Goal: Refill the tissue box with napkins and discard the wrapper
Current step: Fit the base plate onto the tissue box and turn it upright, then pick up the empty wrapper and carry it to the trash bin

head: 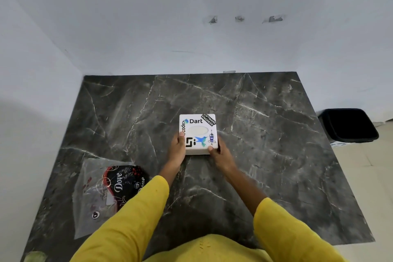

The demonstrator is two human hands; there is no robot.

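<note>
Fingers point(181, 135) of both hands gripping the white tissue box point(198, 133) mid-counter point(265, 155), napkins showing pale through its oval opening, wrapper point(106, 189) lying near left, black bin point(348, 125) sitting beyond the counter's right edge.

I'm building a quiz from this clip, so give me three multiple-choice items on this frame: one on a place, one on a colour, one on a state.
1. Where does the wrapper lie?
A. on the table, left of the left sleeve
B. inside the bin
C. on top of the tissue box

2. What colour are the sleeves?
A. blue
B. yellow
C. white

3. How is the tissue box held?
A. by the left hand alone
B. untouched
C. between both hands

Answers: 1 A, it lies flat on the dark marble table; 2 B, both arms show yellow cloth; 3 C, the left hand and the right hand grip its sides.
</note>
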